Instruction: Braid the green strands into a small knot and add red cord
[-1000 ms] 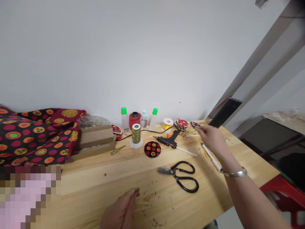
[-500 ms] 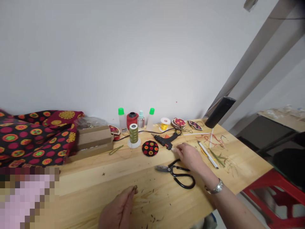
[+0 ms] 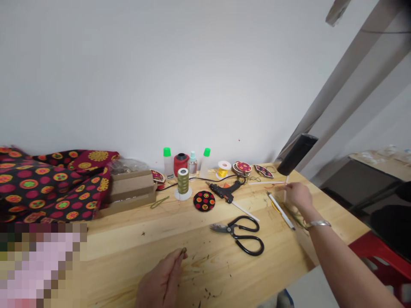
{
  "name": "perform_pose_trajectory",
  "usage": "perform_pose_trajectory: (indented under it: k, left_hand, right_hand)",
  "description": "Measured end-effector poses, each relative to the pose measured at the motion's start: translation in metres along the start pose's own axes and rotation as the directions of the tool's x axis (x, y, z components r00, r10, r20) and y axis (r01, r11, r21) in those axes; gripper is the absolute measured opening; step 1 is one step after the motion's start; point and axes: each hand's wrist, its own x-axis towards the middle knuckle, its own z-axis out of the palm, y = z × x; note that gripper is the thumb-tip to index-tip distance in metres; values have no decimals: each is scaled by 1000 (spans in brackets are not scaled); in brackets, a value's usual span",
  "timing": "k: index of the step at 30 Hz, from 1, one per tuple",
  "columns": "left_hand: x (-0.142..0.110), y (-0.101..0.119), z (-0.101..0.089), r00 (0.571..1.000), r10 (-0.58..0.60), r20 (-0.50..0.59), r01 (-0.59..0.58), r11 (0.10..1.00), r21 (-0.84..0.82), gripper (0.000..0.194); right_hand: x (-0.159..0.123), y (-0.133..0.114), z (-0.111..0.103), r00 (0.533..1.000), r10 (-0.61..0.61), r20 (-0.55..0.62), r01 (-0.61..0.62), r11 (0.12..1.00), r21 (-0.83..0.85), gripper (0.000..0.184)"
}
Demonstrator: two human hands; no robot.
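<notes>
My left hand (image 3: 162,278) is closed in a pinch low in the view, with the tip of a small olive-brown piece (image 3: 184,250) showing at the fingertips. At the table's right side, my right hand (image 3: 298,196) reaches over green cord scraps (image 3: 297,219), fingers curled inward; whatever they grip is hidden. A bit of red thread (image 3: 272,185) shows left of those fingers. Beside them lies a white pen-like tool (image 3: 281,211). Black-handled scissors (image 3: 236,231) lie between my hands, blades apart. Behind these are a black glue gun (image 3: 224,191) with a white stick and a round patterned fabric piece (image 3: 204,201).
Along the wall stand an olive thread spool (image 3: 183,182), a red thread cone (image 3: 181,164), green-capped bottles (image 3: 167,162) and a yellow spool (image 3: 222,171). A cardboard box (image 3: 131,192) and patterned cloth (image 3: 48,184) occupy the left. A black cylinder (image 3: 297,154) rises at right.
My right hand has moved right, from beside the glue gun to the thread and cord scraps, uncovering the white glue stick. My left hand keeps its pinch in nearly the same place.
</notes>
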Motion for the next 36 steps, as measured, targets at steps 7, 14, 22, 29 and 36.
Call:
perform_pose_trajectory:
  k: [7,14,22,29,36]
  left_hand:
    - [-1,4,-1,994,-110,22,112,988,-109,22]
    - [6,16,-6,837,-496,229,547,748,-377,33]
    - [26,35,-43,753,-610,249,634,568,-525,37]
    - [40,37,-51,792,-531,300,560,437,-704,24]
    - [42,28,-48,738,-480,475,601,147,-786,20]
  right_hand:
    - [-2,-23,-59,982,88,-168,98,522,847,24]
    - [-67,-98,-99,880,-463,105,4,230,973,24]
    - [-127,-171,-91,552,-785,282,142,421,896,18]
    - [-152,-200,-81,451,-851,270,196,390,900,20]
    - [-155,-199,-69,451,-857,249,254,390,885,19]
